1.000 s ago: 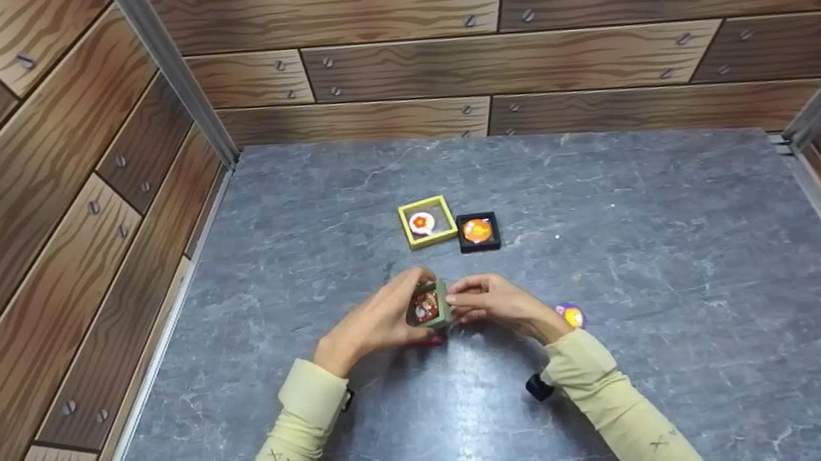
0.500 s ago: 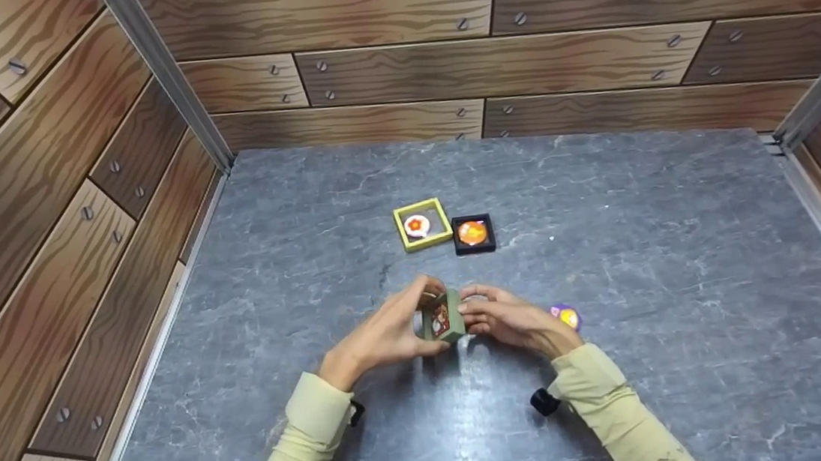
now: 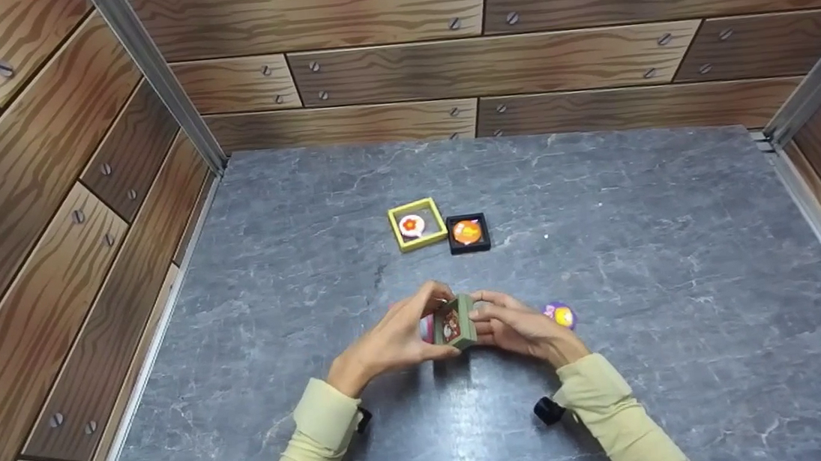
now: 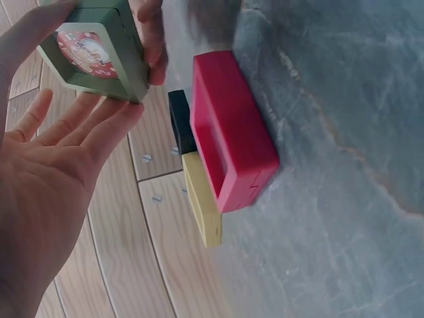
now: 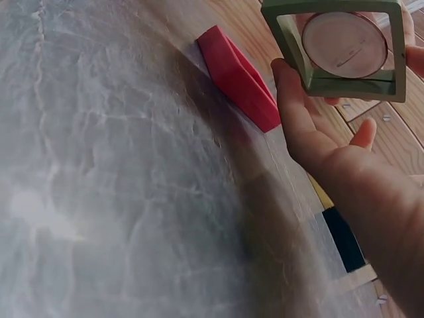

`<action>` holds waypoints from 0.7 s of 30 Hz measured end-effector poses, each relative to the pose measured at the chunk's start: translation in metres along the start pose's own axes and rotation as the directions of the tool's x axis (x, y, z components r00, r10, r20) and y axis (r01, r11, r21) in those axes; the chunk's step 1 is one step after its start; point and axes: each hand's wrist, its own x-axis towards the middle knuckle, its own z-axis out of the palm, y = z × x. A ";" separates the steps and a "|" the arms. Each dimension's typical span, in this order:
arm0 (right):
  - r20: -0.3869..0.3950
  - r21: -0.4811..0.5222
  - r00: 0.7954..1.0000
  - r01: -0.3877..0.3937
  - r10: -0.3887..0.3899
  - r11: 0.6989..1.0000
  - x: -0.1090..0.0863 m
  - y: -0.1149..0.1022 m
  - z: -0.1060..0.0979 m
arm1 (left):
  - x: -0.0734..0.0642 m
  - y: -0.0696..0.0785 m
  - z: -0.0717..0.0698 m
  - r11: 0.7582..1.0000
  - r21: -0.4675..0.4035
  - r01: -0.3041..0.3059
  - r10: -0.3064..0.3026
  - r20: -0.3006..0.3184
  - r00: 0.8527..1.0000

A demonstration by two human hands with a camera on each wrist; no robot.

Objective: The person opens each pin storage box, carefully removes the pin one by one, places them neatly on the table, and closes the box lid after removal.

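A green square display frame (image 3: 467,319) is held up over the table between both hands. Behind its clear window sits a round red picture badge (image 4: 86,54); the right wrist view shows the badge's pale back (image 5: 344,45) with a pin across it. My left hand (image 3: 391,341) grips the frame by its edges, thumb on one edge and fingers on the opposite one. On the other side, my right hand (image 3: 521,325) holds the frame between thumb and fingers. A pink-red frame (image 4: 232,119) stands on the table below, mostly covered by the left hand in the head view.
Farther back lie a yellow frame (image 3: 423,243) with a white flower badge (image 3: 411,224) and, beside it, a black frame (image 3: 470,247) with an orange badge (image 3: 467,232). A purple-and-yellow badge (image 3: 560,314) lies by the right wrist. Wood-print walls (image 3: 380,75) enclose the table.
Both hands have shifted slightly right and nearer the body with the green frame, which has turned a little. The right fingers now lie farther along its side. The head view has shifted slightly.
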 end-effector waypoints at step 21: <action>-0.101 -0.067 0.980 0.166 -0.172 0.984 -0.027 0.015 -0.001 | -0.001 -0.001 0.016 0.992 -0.124 -0.035 0.025 -0.084 0.996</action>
